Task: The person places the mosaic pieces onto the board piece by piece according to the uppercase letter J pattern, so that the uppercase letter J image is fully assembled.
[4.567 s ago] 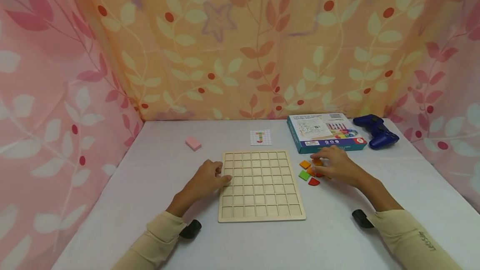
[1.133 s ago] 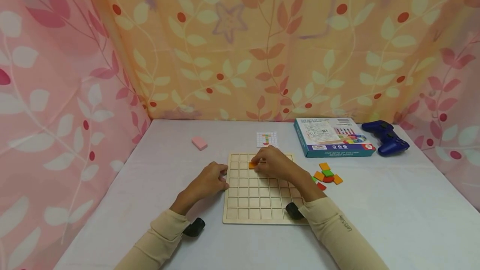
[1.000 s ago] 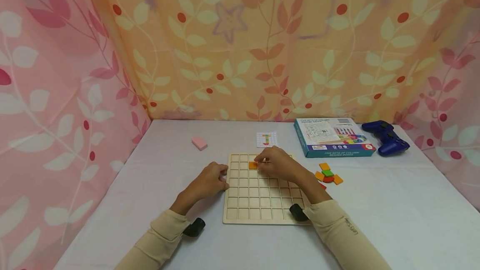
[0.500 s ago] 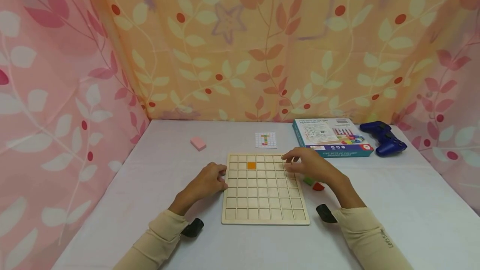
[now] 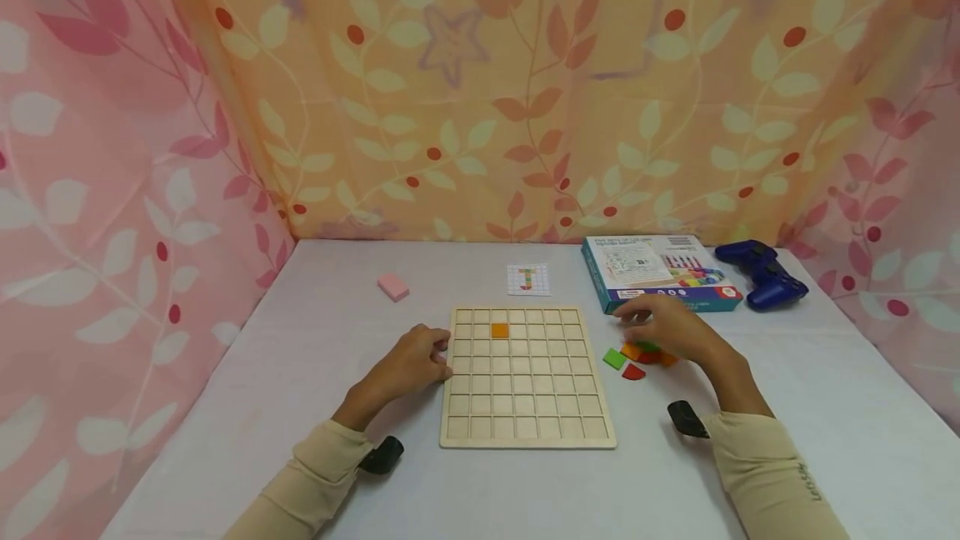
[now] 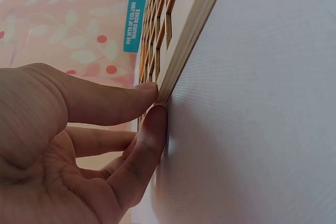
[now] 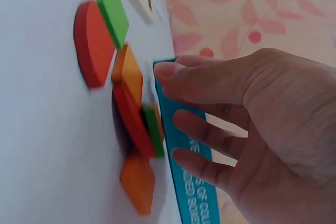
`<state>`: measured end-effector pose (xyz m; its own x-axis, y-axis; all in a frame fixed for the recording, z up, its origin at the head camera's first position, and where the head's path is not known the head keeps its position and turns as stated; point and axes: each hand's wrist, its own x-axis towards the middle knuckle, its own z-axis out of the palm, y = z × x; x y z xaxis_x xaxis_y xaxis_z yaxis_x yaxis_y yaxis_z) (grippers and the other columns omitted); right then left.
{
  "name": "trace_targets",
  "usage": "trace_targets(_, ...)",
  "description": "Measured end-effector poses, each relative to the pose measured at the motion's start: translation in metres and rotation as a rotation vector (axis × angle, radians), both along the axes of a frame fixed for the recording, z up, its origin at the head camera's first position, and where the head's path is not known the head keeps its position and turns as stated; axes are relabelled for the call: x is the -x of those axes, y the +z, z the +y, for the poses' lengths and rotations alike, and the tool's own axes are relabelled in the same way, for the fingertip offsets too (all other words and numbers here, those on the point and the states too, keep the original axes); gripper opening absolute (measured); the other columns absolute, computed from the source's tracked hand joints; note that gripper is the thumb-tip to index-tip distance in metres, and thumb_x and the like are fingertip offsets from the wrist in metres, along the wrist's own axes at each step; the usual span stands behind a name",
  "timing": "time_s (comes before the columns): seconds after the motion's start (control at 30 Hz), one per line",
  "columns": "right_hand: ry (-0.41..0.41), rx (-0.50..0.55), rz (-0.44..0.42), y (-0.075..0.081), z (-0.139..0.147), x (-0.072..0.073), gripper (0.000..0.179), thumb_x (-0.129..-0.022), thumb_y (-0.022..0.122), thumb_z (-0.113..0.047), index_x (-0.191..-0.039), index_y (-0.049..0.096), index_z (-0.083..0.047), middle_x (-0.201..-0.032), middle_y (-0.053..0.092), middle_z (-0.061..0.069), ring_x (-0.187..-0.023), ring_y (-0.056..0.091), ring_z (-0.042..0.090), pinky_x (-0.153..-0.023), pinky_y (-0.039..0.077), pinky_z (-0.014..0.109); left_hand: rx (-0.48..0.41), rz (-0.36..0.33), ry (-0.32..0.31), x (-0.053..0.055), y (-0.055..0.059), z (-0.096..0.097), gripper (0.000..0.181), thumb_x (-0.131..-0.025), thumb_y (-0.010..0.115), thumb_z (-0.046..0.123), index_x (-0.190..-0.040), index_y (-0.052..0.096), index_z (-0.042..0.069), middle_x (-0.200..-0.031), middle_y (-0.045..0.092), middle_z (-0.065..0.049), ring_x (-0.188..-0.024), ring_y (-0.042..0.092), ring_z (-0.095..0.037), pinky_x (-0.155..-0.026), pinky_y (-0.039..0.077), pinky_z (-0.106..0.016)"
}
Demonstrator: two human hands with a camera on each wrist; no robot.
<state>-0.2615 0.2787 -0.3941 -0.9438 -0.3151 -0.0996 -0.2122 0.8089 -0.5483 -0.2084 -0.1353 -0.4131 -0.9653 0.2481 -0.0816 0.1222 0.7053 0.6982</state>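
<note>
A wooden grid board (image 5: 528, 377) lies flat on the white table with one orange square tile (image 5: 500, 330) in a cell of its second row. At the board's left edge is my left hand (image 5: 411, 367); the left wrist view shows the thumb and a finger gripping that edge (image 6: 176, 59). My right hand (image 5: 666, 327) hangs above a small pile of tiles, thumb and fingers apart with nothing between them. Orange tiles (image 7: 137, 182), green tiles (image 7: 114, 17) and red rounded pieces (image 7: 94, 45) lie below it; the hand partly hides them in the head view.
Behind the board lies a small grid card (image 5: 528, 280) with a coloured J shape. A pink block (image 5: 393, 287) sits at the back left. At the back right are a teal-sided box (image 5: 660, 269) and a blue game controller (image 5: 763, 275). Floral cloth hangs around the table.
My right hand has laid the orange tile in the board's cell, let go, and moved right, back over the pile. The left hand has stayed at the board's left edge.
</note>
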Motion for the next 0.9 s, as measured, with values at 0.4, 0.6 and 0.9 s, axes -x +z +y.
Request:
trace_targets(0.4, -0.078, -0.015, -0.051, -0.008, 0.022, 0.002, 0.030, -0.098, 0.076, -0.016, -0.127, 0.076, -0.005, -0.115, 0.074, 0.012, -0.101, 0.065, 0.027, -0.091, 0.058, 0.045, -0.022, -0.003, -0.007, 0.001, -0.001, -0.001, 0.061, -0.085, 0.081, -0.006, -0.141, 0.058, -0.015, -0.113, 0.061, -0.013, -0.096, 0.060, -0.020, -0.081, 0.054, -0.034)
trace_targets(0.6, -0.077, -0.012, -0.057, -0.009, 0.027, 0.002, 0.032, -0.098, 0.077, -0.018, -0.126, 0.076, -0.004, -0.114, 0.076, 0.011, -0.101, 0.067, 0.027, -0.095, 0.057, 0.050, -0.017, -0.012, -0.001, 0.002, -0.003, -0.001, 0.062, -0.086, 0.081, -0.005, -0.142, 0.057, -0.014, -0.114, 0.062, -0.012, -0.096, 0.060, -0.019, -0.081, 0.054, -0.032)
trace_targets(0.9, -0.091, -0.030, -0.099, -0.005, 0.034, 0.003, 0.032, -0.096, 0.072, -0.007, -0.128, 0.075, -0.004, -0.120, 0.074, 0.014, -0.103, 0.066, 0.028, -0.096, 0.056, 0.051, -0.021, -0.015, -0.007, 0.002, -0.001, -0.002, 0.063, -0.085, 0.082, -0.005, -0.142, 0.057, -0.014, -0.115, 0.063, -0.014, -0.096, 0.061, -0.020, -0.082, 0.055, -0.034)
